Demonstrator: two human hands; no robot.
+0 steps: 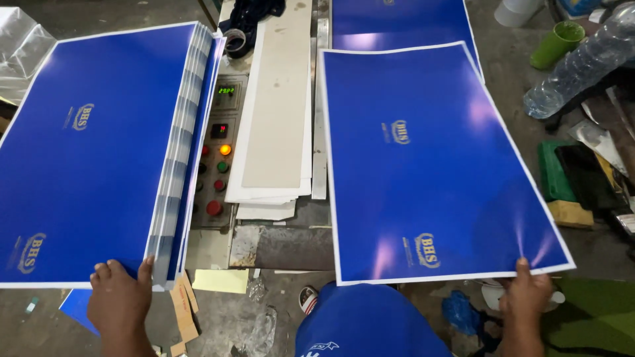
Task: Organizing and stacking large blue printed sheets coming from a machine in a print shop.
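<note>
**Two hands, a lot of blue sheets**

The person's left hand (119, 297) is under the near corner of a thick stack of glossy blue sheets (86, 152) with white borders. The fingers curl up against the stack's bottom edge, so the grip is closed around that corner. The stack sits on the left, tilted a bit, and its layered edge faces the control panel (217, 152), which has a lit orange lamp and red and green buttons.

The right hand (526, 294) is pinching the near right corner of a single blue sheet (430, 158), thumb on top and the rest tucked underneath. That sheet is held out flat on the right, well apart from the stack, and overlaps another blue sheet (397, 20) farther back.

Between the two lies a pile of pale cardboard strips (278, 112) on the machine's surface. Off to the right there's a green cup (557, 43) and a crumpled clear plastic bottle (582, 66).
</note>
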